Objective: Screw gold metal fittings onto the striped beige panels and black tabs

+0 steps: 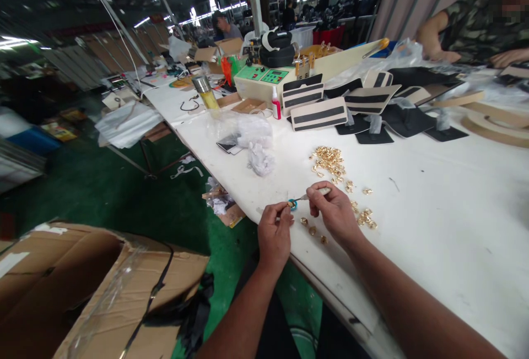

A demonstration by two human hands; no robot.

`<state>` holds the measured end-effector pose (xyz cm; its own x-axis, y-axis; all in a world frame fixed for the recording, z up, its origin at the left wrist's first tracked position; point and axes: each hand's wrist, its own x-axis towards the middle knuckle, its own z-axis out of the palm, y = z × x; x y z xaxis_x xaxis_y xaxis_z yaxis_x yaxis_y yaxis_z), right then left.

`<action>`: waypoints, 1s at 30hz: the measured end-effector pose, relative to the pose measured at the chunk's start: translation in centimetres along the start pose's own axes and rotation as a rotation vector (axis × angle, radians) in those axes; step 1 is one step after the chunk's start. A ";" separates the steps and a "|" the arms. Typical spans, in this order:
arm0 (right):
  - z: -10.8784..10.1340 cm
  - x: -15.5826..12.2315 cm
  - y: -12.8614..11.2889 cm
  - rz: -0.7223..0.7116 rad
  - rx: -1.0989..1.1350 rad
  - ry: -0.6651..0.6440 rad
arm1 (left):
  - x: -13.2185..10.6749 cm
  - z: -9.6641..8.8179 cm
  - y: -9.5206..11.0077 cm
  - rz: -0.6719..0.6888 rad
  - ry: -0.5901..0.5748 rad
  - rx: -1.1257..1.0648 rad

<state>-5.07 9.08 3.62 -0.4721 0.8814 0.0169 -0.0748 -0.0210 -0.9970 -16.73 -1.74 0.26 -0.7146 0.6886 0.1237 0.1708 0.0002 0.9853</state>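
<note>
Near the table's front edge, my left hand [276, 235] is closed in a pinch on a small gold metal fitting [290, 204]. A small blue round piece [293, 205] shows right at those fingertips; whether it is held or lies behind them I cannot tell. My right hand [333, 213] is wrapped round a thin pointed tool with a pale handle [324, 190]. Its narrow tip points left and meets the fitting or the blue piece. Loose gold fittings [313, 230] lie in a short row between my hands. Beyond my right hand is a heap of gold fittings [328, 159].
Crumpled plastic [261, 159] lies left of the heap. Black and beige panels [319, 115], a red bottle [276, 104] and a green-topped machine [264, 75] stand farther back. A cardboard box [165, 293] sits below left. A person in a camouflage sleeve [463, 17] is across the table.
</note>
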 end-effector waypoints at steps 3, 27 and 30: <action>0.0 0.0 0.1 0.000 -0.003 -0.006 | 0.0 -0.1 0.0 0.016 -0.005 0.012; -0.4 0.4 0.2 0.000 -0.117 -0.023 | 0.0 0.0 -0.8 0.095 -0.027 0.064; -0.6 0.5 0.1 0.008 -0.165 -0.031 | -0.1 0.0 -0.8 0.116 -0.032 0.077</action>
<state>-4.81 9.80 3.51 -0.4994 0.8663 0.0085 0.0735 0.0522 -0.9959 -16.81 -1.80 -0.53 -0.6655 0.7097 0.2310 0.3030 -0.0258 0.9526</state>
